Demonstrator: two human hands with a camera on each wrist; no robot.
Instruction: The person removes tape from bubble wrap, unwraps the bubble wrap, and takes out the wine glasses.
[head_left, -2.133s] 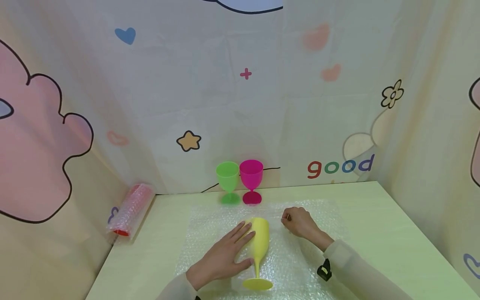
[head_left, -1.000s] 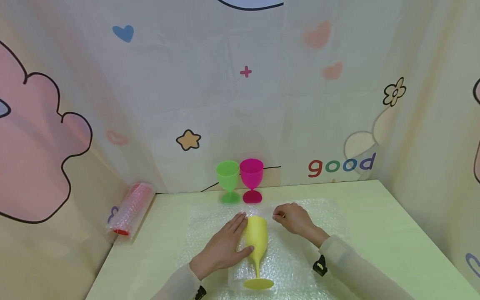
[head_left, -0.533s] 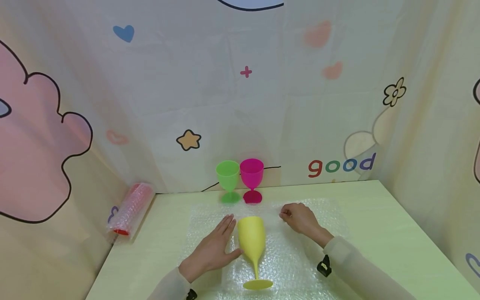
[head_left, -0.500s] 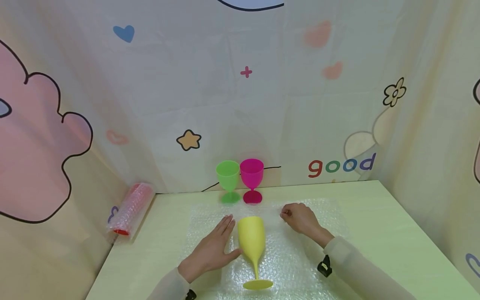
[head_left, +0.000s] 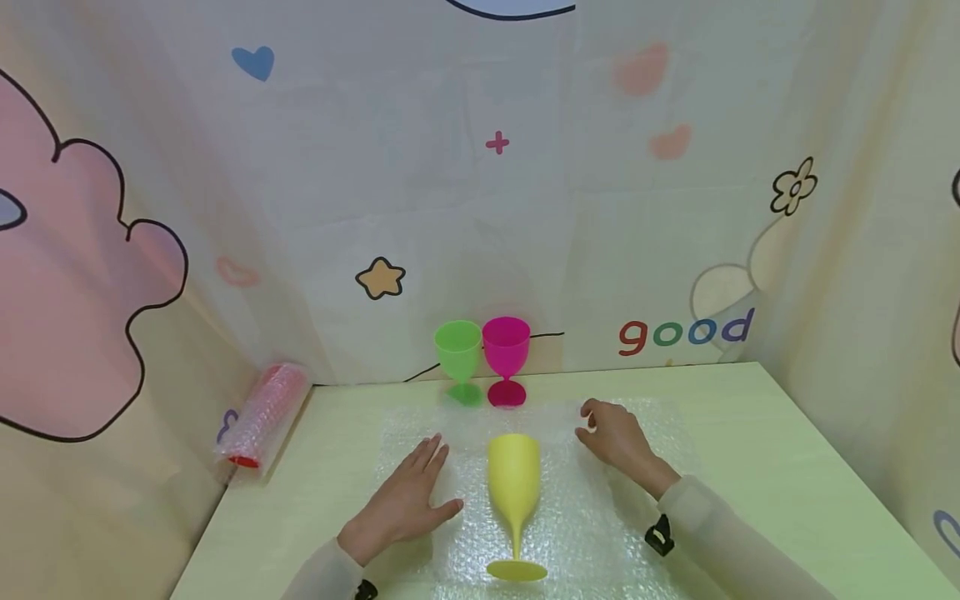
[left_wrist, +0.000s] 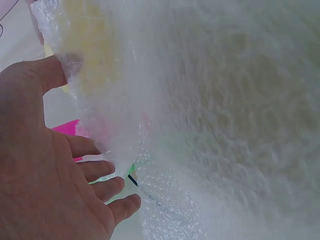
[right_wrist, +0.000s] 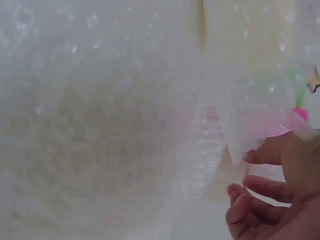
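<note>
A yellow plastic goblet (head_left: 514, 483) lies on its side on a sheet of bubble wrap (head_left: 558, 533), foot towards me. Left of it, my left hand (head_left: 401, 504) is spread over the wrap, fingers straight and apart from the goblet. In the left wrist view the bubble wrap (left_wrist: 215, 110) overlaps the thumb tip. On the other side, my right hand (head_left: 618, 437) hovers at the wrap's far right part, thumb and forefinger parted. The right wrist view has loosely bent fingers (right_wrist: 267, 190) beside the wrap's edge, pinching nothing that I can see.
A green goblet (head_left: 458, 350) and a pink goblet (head_left: 506, 346) stand upright side by side at the table's back edge. At the far left lies a red item rolled in bubble wrap (head_left: 266, 417). A printed curtain (head_left: 420, 167) rises behind the table (head_left: 757, 467).
My left hand has drawn away from the yellow goblet to the left. The goblet has shifted slightly right since half a second ago. My right hand's pinched fingers have parted and moved right.
</note>
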